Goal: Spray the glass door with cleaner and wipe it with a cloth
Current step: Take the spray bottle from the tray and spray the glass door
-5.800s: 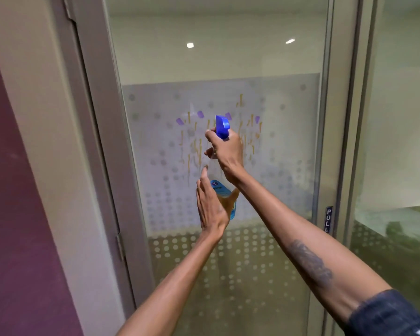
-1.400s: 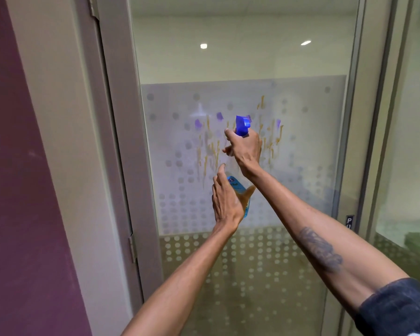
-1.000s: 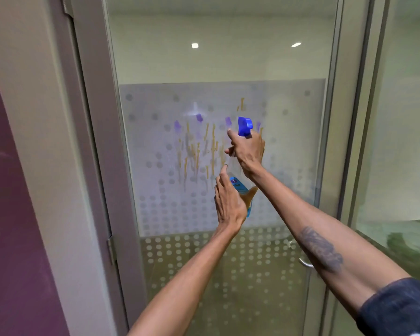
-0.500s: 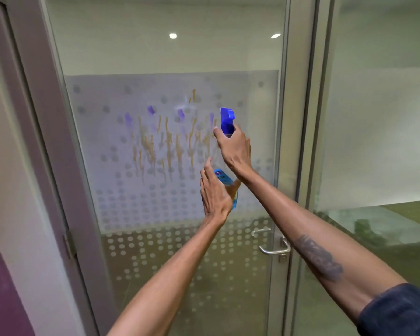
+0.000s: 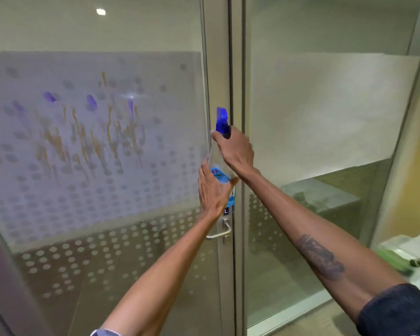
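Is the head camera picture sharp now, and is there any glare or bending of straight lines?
Head view: slightly motion-blurred, so the spray bottle label is unreadable; a small bright glint sits on the glass door and a ceiling light shows at the top; the door frame leans and the far-right edges bow, a wide-angle effect.

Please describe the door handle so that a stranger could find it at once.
Find the frosted, dotted glass door and follow its grey metal right frame down. Below both hands sits a curved silver lever handle, the only shiny metal fitting there.
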{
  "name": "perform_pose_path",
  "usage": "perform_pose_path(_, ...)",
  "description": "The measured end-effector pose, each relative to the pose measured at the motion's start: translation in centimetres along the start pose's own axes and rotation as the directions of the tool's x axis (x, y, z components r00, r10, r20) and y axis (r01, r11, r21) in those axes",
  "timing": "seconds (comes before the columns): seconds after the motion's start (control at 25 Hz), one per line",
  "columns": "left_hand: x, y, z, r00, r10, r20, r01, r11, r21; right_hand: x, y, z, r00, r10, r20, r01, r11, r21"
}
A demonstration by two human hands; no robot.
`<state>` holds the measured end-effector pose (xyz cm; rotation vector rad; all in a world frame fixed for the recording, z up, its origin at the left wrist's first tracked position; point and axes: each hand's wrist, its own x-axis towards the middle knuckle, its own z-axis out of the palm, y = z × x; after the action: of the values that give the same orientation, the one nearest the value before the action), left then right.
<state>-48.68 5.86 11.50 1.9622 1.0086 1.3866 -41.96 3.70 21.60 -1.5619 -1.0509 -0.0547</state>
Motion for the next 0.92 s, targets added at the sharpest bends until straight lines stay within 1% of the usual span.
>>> perform_pose_path(0.12,-0.6,1.6,4.7,0.984,0.052,0.171,-0.045,0.998,-0.042,1.5,4.1,-4.4,0.997,0.063,-0.044,-0.065,0.997,-0.043)
perform_pose_path(0.24,-0.8,3.4,9.7,0.942,0.115,0.315,-0.099,0.993,-0.067,3.0,8.2,-8.9,0.987,0.116,-0.110,-0.127,0.987,-0.094)
perform_pose_path(0.44,-1.6,6.1,18.9,0.860,0.182,0.476,-0.206,0.978,-0.001,5.3,15.7,-16.0,0.956,0.177,-0.234,-0.224,0.955,-0.192)
perform_pose_path(0.52,-1.8,7.0,23.1,0.826,0.224,0.517,-0.265,0.964,0.006,6.1,19.1,-18.7,0.939,0.184,-0.291,-0.248,0.947,-0.203)
perform_pose_path(0.64,-2.0,9.1,29.4,0.764,0.288,0.577,-0.332,0.943,-0.029,7.8,24.2,-23.1,0.917,0.173,-0.359,-0.264,0.939,-0.223)
perform_pose_path(0.72,-2.0,10.8,33.6,0.730,0.324,0.602,-0.347,0.934,-0.081,9.3,27.2,-26.1,0.900,0.164,-0.404,-0.280,0.928,-0.245)
perform_pose_path(0.8,-1.8,12.6,37.7,0.715,0.334,0.614,-0.321,0.937,-0.136,11.0,30.2,-29.0,0.879,0.153,-0.452,-0.300,0.913,-0.274)
perform_pose_path(0.84,-1.6,13.5,40.1,0.703,0.338,0.626,-0.324,0.935,-0.142,12.0,31.7,-30.6,0.868,0.156,-0.470,-0.320,0.902,-0.290)
perform_pose_path(0.92,-1.1,14.8,44.1,0.661,0.363,0.656,-0.381,0.916,-0.123,13.4,34.5,-33.3,0.851,0.186,-0.491,-0.370,0.876,-0.310)
